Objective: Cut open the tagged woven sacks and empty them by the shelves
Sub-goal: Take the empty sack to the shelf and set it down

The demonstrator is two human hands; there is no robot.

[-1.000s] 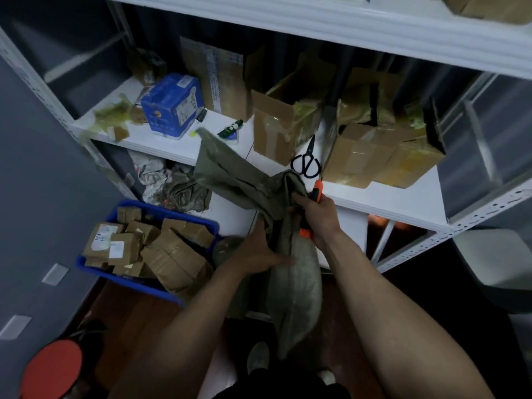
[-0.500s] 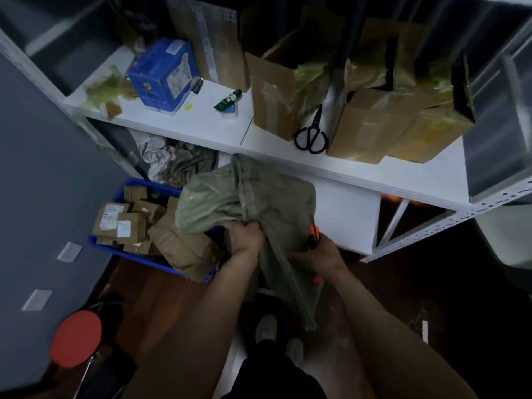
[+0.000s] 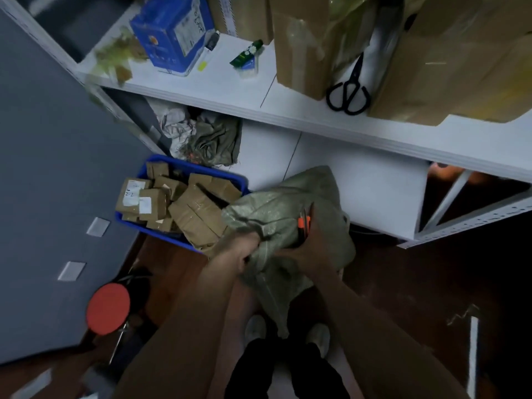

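My left hand [image 3: 244, 250] and right hand [image 3: 315, 250] bunch the sack [image 3: 283, 200] in curled fingers at three o'clock of the blue crate [image 3: 201, 170], the right also clamping the orange cutter [image 3: 303, 223], probably to tip it out.

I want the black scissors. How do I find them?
Find the upper white shelf. On it, the scissors lie flat in the gap between a tall cardboard box and a wider cardboard box. Unlike the brown boxes, they are all black, with two round handle loops near the shelf's front edge.
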